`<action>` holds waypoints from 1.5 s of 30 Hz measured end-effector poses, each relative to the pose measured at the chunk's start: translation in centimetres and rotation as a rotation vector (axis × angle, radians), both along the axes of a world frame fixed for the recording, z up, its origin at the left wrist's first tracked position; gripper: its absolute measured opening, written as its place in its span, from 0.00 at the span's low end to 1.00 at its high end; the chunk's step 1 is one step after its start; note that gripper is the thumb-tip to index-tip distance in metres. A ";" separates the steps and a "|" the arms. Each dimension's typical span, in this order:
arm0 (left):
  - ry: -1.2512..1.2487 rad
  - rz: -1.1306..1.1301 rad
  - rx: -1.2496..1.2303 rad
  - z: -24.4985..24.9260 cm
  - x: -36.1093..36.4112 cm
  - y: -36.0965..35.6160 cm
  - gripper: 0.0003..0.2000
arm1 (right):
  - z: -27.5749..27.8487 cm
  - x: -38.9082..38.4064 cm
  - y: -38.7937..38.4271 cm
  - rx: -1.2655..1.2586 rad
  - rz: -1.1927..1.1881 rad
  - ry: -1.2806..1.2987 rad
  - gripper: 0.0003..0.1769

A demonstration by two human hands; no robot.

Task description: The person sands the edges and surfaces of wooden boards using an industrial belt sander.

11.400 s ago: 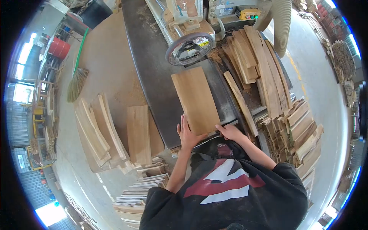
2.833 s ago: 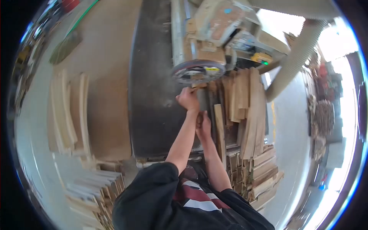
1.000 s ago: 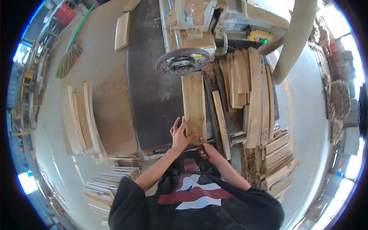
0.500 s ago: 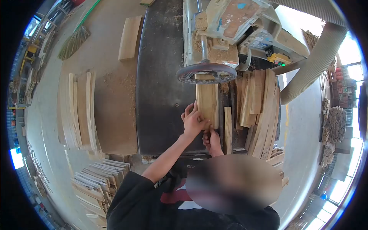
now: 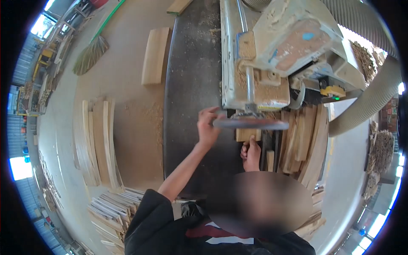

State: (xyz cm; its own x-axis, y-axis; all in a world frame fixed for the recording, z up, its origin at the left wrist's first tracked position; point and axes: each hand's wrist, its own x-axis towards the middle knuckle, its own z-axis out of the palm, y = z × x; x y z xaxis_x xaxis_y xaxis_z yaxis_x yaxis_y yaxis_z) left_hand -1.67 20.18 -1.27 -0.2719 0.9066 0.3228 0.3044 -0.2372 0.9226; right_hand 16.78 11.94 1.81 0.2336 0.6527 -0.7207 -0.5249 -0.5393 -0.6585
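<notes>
Fingers [image 5: 245, 151] of the right hand [image 5: 251, 156] clench the near end of the board [image 5: 247, 134], which lies just ahead under the handwheel [image 5: 255, 123] and is best pushed straight, knuckles low, while the left hand [image 5: 207, 126] curls at the handwheel's left rim, grip unclear.

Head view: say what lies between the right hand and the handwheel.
In the head view, the short visible end of a wooden board lies between the right hand and the handwheel, touching the hand.
</notes>
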 end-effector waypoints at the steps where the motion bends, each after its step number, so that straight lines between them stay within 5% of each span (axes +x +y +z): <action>1: 0.123 0.062 0.071 -0.8 -2.1 1.9 0.09 | -0.2 0.1 0.7 0.013 0.019 0.002 0.25; 3: 0.476 0.095 0.144 -0.3 -6.0 6.8 0.10 | -0.5 0.7 1.7 0.073 0.092 0.032 0.21; 6: 0.729 0.204 0.054 -1.0 -9.7 16.3 0.24 | -2.7 0.7 2.2 0.088 0.066 0.019 0.19; 8: 0.793 0.271 0.026 -0.6 -11.3 23.5 0.32 | 0.2 -1.1 2.2 0.265 0.325 -0.394 0.17; 10: 0.864 0.314 -0.122 -0.4 -13.0 31.5 0.54 | -2.5 -1.0 0.1 0.268 0.493 -0.456 0.08; 11: 0.848 0.333 -0.090 -0.1 -13.6 35.4 0.54 | -2.1 -1.3 -0.4 0.247 0.519 -0.537 0.20; 13: 0.823 0.343 -0.211 0.1 -14.5 42.2 0.66 | 2.6 -1.8 0.6 0.432 0.727 -0.941 0.15; 16: 0.755 0.369 -0.134 1.2 -15.2 49.1 0.69 | 3.4 -2.2 1.7 0.586 0.814 -1.160 0.12; 21: 0.938 0.507 -0.149 -0.9 -15.5 53.0 0.53 | -0.6 -2.4 -0.3 0.537 0.705 -1.047 0.10; 27: 1.115 0.177 -0.185 2.2 -13.7 42.1 0.46 | -2.9 -2.9 -1.6 0.591 0.492 -0.885 0.07; 29: 1.133 0.160 -0.141 2.5 -13.7 36.7 0.47 | -2.9 -2.8 -0.2 0.867 0.496 -1.146 0.09; 35: 1.083 0.013 -0.186 4.6 -12.0 18.7 0.50 | -2.4 -3.2 -1.2 0.755 0.462 -0.901 0.18; 40: 0.999 -0.082 -0.235 7.6 -9.4 5.5 0.52 | -2.1 -2.6 -1.7 0.718 0.503 -0.857 0.17; 42: 0.960 -0.230 -0.485 10.2 -8.2 0.5 0.51 | -2.3 -2.1 -2.8 0.690 0.517 -0.815 0.16; 45: 0.973 -0.233 -0.387 10.0 -7.0 -7.0 0.49 | -3.2 -1.7 -4.4 0.715 0.378 -0.724 0.13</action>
